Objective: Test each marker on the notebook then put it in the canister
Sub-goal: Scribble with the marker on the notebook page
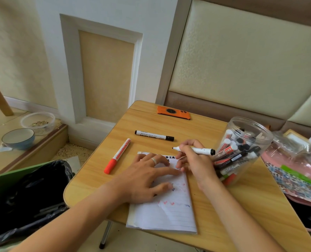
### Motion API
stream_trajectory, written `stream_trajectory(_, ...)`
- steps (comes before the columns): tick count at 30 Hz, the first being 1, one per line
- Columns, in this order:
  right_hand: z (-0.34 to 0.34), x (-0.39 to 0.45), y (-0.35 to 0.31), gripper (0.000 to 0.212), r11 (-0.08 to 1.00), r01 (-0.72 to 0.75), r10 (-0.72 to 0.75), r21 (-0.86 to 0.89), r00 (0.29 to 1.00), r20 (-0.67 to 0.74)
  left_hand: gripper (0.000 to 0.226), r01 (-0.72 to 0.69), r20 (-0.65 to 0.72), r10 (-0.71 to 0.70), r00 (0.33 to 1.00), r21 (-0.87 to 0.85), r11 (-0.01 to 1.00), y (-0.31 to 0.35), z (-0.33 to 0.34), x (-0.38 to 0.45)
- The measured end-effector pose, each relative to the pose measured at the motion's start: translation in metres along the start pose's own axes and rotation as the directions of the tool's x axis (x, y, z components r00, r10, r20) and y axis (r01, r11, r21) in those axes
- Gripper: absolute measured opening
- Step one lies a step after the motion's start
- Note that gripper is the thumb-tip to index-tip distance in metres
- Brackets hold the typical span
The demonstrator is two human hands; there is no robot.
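Observation:
A lined notebook [171,213] lies open on the wooden table [223,211], with red, blue and black test marks on its page. My left hand [147,177] rests flat on the page with fingers spread. My right hand [193,159] grips an uncapped white marker [198,150] with a black end, its tip pointing left just above the notebook's top edge. A clear plastic canister [242,151] holding several markers stands to the right of that hand. A capped red marker [117,156] and a capped black marker [153,135] lie on the table beyond the notebook.
An orange phone [173,112] lies at the table's far edge. A green bin with a black liner [24,193] stands left of the table. Patterned bags and packets [296,173] pile up on the right. Two bowls [18,138] sit on the floor at left.

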State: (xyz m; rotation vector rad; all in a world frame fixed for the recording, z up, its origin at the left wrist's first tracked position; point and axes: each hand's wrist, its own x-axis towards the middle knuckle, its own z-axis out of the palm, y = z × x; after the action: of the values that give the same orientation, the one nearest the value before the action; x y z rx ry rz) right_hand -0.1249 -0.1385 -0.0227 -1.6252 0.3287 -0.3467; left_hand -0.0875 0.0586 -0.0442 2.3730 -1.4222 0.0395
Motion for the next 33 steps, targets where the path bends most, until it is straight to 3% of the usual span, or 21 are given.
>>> stream_trajectory(7,0.0007,0.0065,0.0071,0.014,0.965,0.018,-0.025,-0.262,0.999,-0.023,0.049,0.013,-0.029,-0.011,1.0,0.067,0.998,-0.0005,0.0018,-0.0025)
stream_trajectory(11,0.0031,0.0066,0.0077,0.016,0.944,0.025,-0.038,-0.328,0.999,-0.034,0.05,0.006,-0.022,-0.004,1.0,0.07,0.998,0.0004,0.001,-0.0031)
stream_trajectory(33,0.0059,0.0073,0.0084,0.018,0.93,0.001,-0.027,-0.368,0.998,-0.065,0.049,0.003,-0.035,-0.001,0.999,0.068,0.998,-0.0022,0.0079,-0.0055)
